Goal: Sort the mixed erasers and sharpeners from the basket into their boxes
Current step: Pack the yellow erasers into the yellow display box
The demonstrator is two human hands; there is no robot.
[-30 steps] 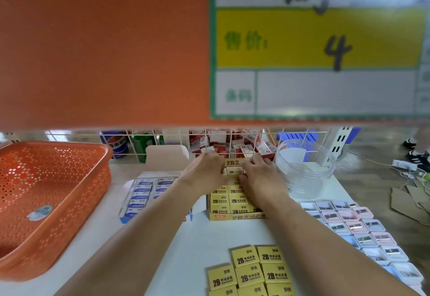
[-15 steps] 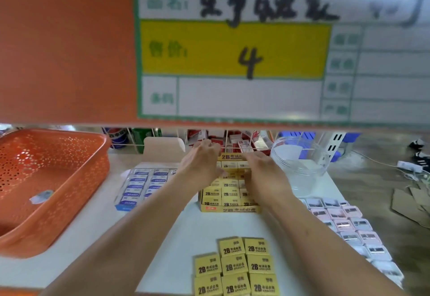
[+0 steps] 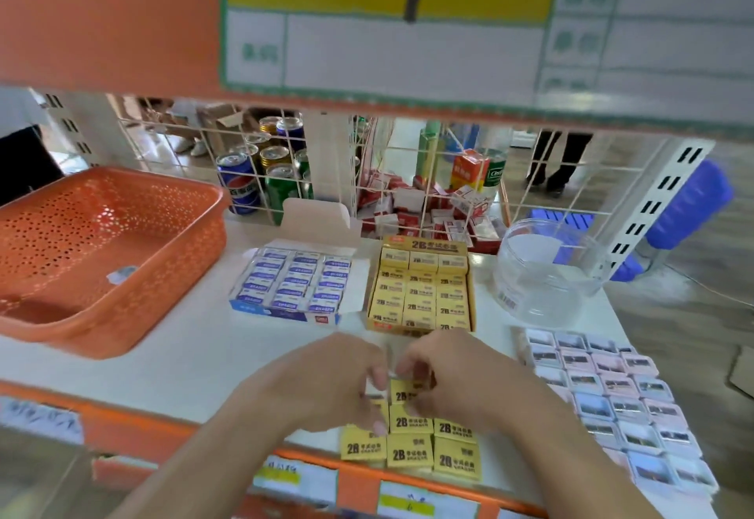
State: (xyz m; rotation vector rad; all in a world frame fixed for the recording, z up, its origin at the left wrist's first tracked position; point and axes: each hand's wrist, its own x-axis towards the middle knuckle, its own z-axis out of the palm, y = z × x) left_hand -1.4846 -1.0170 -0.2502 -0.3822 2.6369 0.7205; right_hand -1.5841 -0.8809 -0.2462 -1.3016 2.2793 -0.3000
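White shelf top (image 3: 196, 359) — left hand (image 3: 322, 379) and right hand (image 3: 461, 371) curl their fingers onto the loose yellow erasers (image 3: 410, 453) directly beneath, apparently pinching the far row — yellow box (image 3: 420, 290) lies straight ahead of the fingertips, equally near both.

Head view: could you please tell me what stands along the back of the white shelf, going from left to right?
Orange basket → blue eraser box → yellow eraser box → clear jar.
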